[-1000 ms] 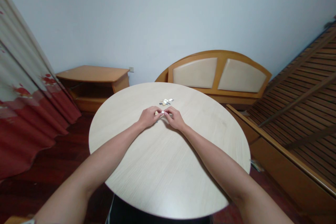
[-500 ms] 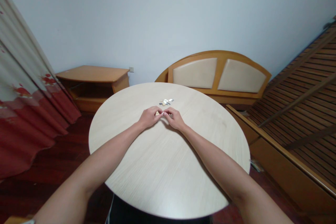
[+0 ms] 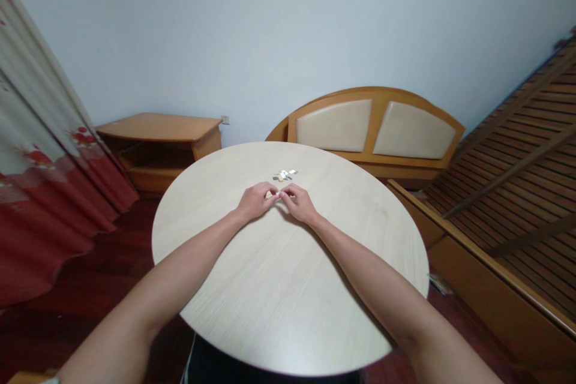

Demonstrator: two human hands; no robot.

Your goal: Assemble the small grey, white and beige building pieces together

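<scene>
Over the far half of the round table (image 3: 270, 288), my left hand (image 3: 256, 200) and my right hand (image 3: 297, 202) meet almost fingertip to fingertip. Both are closed in a pinch on a small whitish piece (image 3: 278, 194), mostly covered by the fingers, so its kind is unclear. Just beyond the fingers lies a loose pile of small flat pieces (image 3: 283, 175), white, grey and yellowish. They are too small to name.
A wooden cabinet (image 3: 162, 126) stands by the wall at the back left, beside a red and cream curtain (image 3: 40, 180). Behind the table is a padded headboard (image 3: 335, 125). On the right, a bed rail (image 3: 477, 264) and brown slats (image 3: 517, 180) lean close.
Hardly anything differs. My fingers have shifted very slightly around the small piece; the pile and both arms stay in place.
</scene>
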